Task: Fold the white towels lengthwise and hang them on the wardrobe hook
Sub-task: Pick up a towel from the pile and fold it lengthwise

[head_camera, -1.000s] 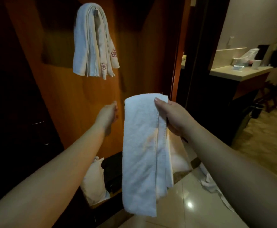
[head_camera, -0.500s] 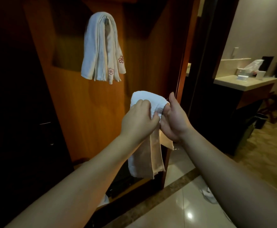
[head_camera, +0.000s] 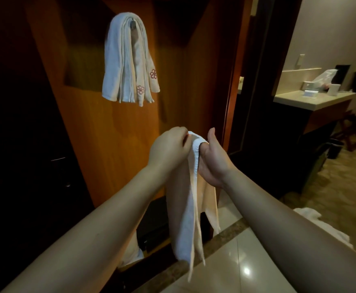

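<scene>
Both hands point(head_camera: 194, 153) gripping folded towel point(head_camera: 186, 218), hook point(head_camera: 133, 25) mostly hidden

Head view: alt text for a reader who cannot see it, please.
Both hands, left hand and right hand, grip the top of a folded white towel that hangs down between them. More folded white towels hang on the wardrobe hook above.

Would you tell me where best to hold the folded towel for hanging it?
Probably at its top fold, from both sides, as the left hand and right hand do now: the towel drapes in narrow layers from there.
</scene>
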